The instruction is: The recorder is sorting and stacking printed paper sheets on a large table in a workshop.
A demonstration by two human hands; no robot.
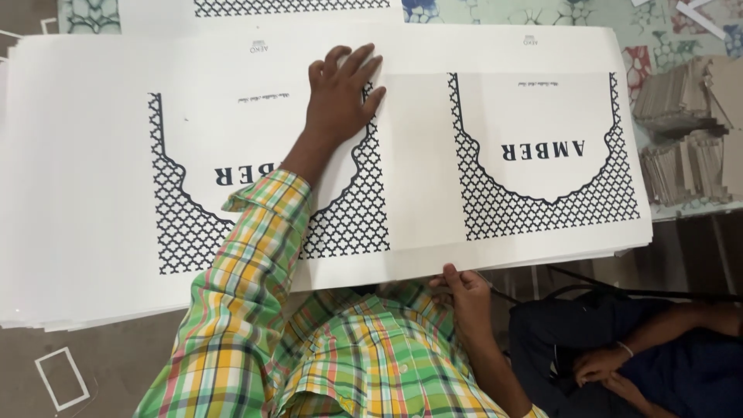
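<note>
A patterned floor covering (542, 15) shows at the far edge, and over it lies a broad stack of white printed sheets (418, 155), its long axis running left to right across the view. The top sheet carries two arched panels framed in dark lattice, one at the left (178, 224) and one at the right (542, 209), with the arches opening toward the far side, so the print reads upside down from where the person sits. The left hand (340, 93) lies flat on the top sheet, fingers spread and pointing away, pressing near the far middle; its checked sleeve (248, 279) crosses the left panel. The right hand (464, 286) is at the near edge, fingertips pinched on the sheet's border, so it is the nearer hand to that edge. To the right, bundles of grey card (685, 131) are piled, and another person's hand (600, 364) rests on dark clothing at the near right.
</note>
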